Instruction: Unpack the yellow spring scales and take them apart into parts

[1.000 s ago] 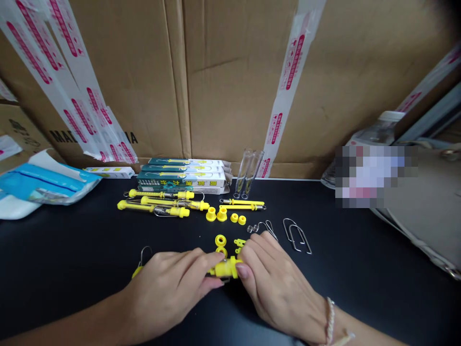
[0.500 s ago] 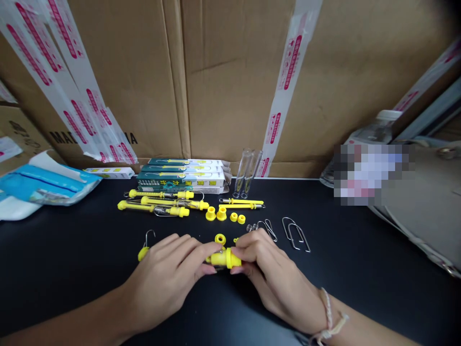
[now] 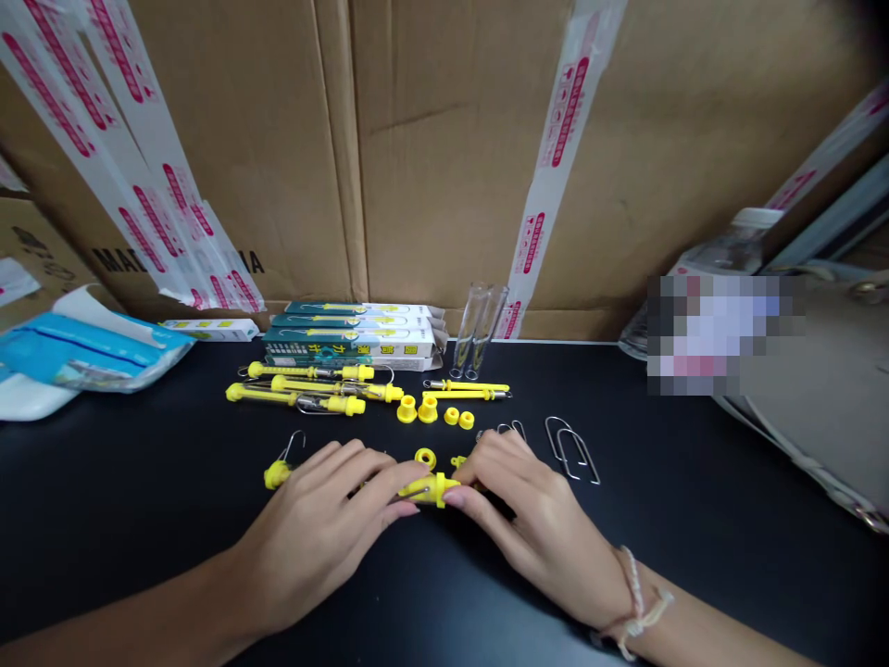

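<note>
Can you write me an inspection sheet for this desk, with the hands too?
Surface: black tabletop, looks flat.
Job's things: yellow device, held; three similar devices lying behind; two clear tubes upright; yellow collars and wire hooks loose.
Clutter: blue packet at left; bottle and bag at right.
Hands: left hand grips the yellow device; right hand pinches its end.
Cables: nothing seen.
Surroundings: taped cardboard behind; small boxes stacked.

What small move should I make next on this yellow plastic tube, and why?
I'd probably press the yellow flanged plastic cap gently toward your left hand: that hand steadies the yellow plastic tube, while your right hand pinches the cap's outer end. Whether it's fully seated isn't clear.
</note>
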Demonstrator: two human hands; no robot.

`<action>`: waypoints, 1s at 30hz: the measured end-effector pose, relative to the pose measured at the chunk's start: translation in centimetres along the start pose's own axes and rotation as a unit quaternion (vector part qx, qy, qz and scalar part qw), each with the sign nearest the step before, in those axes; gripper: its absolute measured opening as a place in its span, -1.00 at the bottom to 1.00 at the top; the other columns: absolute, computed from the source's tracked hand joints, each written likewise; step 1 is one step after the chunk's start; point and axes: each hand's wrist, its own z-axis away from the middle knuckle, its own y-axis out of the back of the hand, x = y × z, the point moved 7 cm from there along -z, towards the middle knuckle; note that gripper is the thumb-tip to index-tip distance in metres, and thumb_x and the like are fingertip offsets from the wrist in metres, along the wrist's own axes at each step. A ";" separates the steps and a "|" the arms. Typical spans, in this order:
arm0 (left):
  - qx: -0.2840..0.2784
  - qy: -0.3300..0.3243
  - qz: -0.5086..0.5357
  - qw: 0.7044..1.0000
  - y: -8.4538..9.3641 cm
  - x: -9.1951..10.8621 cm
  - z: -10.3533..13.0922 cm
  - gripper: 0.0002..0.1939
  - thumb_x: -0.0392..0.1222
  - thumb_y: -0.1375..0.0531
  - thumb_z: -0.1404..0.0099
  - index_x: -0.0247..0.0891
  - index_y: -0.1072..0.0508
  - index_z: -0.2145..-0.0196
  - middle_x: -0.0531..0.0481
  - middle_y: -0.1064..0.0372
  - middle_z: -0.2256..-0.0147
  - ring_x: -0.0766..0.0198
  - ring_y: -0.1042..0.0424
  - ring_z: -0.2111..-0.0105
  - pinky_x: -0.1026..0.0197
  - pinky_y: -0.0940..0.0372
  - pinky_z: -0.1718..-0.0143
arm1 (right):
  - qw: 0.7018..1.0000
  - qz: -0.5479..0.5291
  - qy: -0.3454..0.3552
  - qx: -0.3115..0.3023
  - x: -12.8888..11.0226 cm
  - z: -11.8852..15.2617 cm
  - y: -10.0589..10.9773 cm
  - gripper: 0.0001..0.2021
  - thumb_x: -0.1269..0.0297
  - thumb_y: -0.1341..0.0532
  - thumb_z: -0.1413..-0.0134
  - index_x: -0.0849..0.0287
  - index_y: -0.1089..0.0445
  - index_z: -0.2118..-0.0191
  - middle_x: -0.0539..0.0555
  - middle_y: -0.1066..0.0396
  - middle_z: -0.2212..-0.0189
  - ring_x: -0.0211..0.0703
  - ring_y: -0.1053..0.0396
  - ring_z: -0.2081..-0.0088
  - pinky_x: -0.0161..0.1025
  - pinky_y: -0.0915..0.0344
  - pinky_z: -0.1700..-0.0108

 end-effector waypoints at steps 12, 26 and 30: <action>-0.008 0.009 -0.005 1.000 -0.4 -0.2 0.4 -0.69 -0.13 0.04 -0.57 -0.21 -0.48 0.01 0.05 -0.58 0.24 0.27 -0.53 0.30 0.20 -0.40 0.21 | 0.999 -0.046 0.000 0.005 0.5 0.4 -0.3 -0.85 0.19 -0.24 -0.31 0.14 -0.34 0.14 0.04 -0.47 0.29 -0.16 -0.40 0.29 -0.19 -0.32 0.20; 0.002 0.013 -0.002 1.000 -0.3 -0.3 0.4 -0.71 -0.12 0.02 -0.56 -0.22 -0.47 0.02 0.07 -0.58 0.23 0.25 -0.52 0.30 0.18 -0.39 0.20 | 1.000 -0.023 -0.001 0.016 0.3 0.3 -0.1 -0.85 0.32 -0.16 -0.38 0.16 -0.39 0.28 0.04 -0.48 0.36 -0.15 -0.37 0.31 -0.14 -0.25 0.15; -0.006 0.016 0.005 1.000 -0.3 -0.3 0.3 -0.68 -0.12 0.04 -0.57 -0.23 -0.48 0.04 0.05 -0.58 0.24 0.29 -0.53 0.31 0.21 -0.39 0.22 | 0.999 -0.036 0.003 0.032 0.4 0.6 -0.1 -0.95 0.41 -0.20 -0.33 0.16 -0.38 0.14 0.08 -0.46 0.26 -0.11 -0.41 0.21 -0.15 -0.30 0.13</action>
